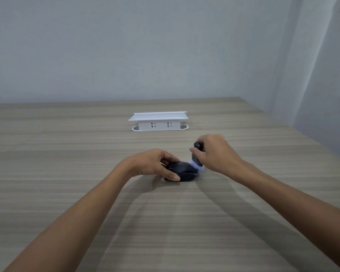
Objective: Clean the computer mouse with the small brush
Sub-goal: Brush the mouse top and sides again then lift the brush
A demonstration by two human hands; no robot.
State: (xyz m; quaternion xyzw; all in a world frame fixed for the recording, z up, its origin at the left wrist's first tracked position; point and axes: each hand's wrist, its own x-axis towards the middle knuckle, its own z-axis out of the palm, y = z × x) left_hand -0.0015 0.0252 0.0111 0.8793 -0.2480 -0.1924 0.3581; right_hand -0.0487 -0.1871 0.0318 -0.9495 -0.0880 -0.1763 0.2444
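Observation:
A black computer mouse (185, 171) lies on the wooden table (86, 173) in the middle of the view. My left hand (153, 163) grips it from the left, thumb on the near side and fingers over the far side. My right hand (217, 152) is closed around a small dark brush (197, 154), held tilted. Its pale bristles, blurred, touch the right end of the mouse. My fingers hide most of the brush handle.
A white socket box (159, 121) with a flat lid stands farther back on the table. A pale wall rises behind the table's far edge, and the table's right edge runs diagonally at the right.

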